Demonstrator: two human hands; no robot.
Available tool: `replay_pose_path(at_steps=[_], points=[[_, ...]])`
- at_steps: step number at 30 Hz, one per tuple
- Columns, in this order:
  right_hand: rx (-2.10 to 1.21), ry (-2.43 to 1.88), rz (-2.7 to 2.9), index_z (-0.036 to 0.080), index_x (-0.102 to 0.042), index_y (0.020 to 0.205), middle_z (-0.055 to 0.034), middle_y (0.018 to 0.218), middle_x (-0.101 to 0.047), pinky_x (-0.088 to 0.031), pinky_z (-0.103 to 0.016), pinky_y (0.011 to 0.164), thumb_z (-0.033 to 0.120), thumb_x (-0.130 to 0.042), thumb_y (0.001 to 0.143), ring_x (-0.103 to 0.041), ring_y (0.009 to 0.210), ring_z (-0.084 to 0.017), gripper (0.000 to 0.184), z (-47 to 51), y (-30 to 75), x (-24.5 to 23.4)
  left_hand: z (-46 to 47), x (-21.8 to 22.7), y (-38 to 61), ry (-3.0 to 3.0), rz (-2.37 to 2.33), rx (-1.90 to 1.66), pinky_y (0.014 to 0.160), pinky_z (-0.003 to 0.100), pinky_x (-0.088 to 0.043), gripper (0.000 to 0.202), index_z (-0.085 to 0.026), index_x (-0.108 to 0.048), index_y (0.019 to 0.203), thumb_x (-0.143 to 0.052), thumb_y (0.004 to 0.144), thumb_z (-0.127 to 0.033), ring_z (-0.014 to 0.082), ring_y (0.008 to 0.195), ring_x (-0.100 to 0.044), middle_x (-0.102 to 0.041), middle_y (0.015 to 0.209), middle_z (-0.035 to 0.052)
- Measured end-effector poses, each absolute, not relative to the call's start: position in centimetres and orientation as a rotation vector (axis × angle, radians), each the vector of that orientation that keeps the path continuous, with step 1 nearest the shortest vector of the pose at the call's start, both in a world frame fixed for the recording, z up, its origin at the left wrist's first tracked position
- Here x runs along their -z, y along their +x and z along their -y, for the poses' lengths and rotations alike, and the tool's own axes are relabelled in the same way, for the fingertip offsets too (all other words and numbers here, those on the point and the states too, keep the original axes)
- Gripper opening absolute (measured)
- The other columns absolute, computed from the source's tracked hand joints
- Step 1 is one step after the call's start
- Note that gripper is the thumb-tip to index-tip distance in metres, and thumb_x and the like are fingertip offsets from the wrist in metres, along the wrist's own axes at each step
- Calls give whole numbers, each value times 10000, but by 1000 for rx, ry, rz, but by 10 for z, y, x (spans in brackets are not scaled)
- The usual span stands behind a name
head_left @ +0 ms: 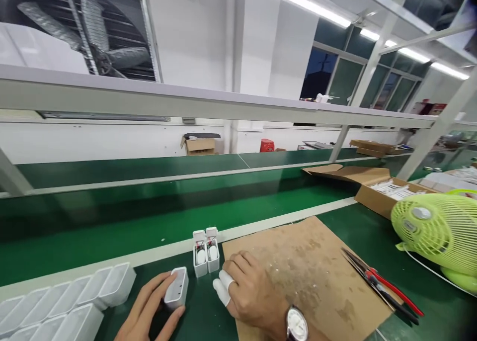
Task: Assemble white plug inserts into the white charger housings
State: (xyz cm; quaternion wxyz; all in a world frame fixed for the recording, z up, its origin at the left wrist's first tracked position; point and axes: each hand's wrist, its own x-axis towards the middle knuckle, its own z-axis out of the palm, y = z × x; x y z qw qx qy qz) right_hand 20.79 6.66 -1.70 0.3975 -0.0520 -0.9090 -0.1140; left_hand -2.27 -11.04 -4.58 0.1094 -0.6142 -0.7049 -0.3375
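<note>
My left hand [151, 308] is closed around a small white plastic case [177, 289], thumb at its near end and a finger on its top edge. My right hand [248, 289] is curled with fingers together over the left edge of a brown board [305, 271]; nothing shows at its fingertips. White covers [223, 286] wrap two of its fingertips, and a watch [297, 323] is on that wrist. Just beyond the hands stand two open white cases [200, 259], side by side, with wires and a round white part inside each.
Rows of white plastic trays [85, 291] lie at left. Red-and-black handled pliers [383, 286] and a slim pointed tool rest on the board's right side. A green fan [436, 231] stands at right before an open cardboard box [376, 197]. A shelf [186, 102] crosses above the green bench.
</note>
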Motion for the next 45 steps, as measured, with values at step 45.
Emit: replay_pose_path(at_steps=[45], points=[[-199,561,2478,165,-730,933,-92,976,-753,-573,-431,1000,240,-487,1070,-677,1065,-267,289,-12,210,16,127,3,43,-2423,1465,858,1064,518,-521,780,-164,-506,1505,-518,1003,-761,358,1332,-511,-606,1418,194]])
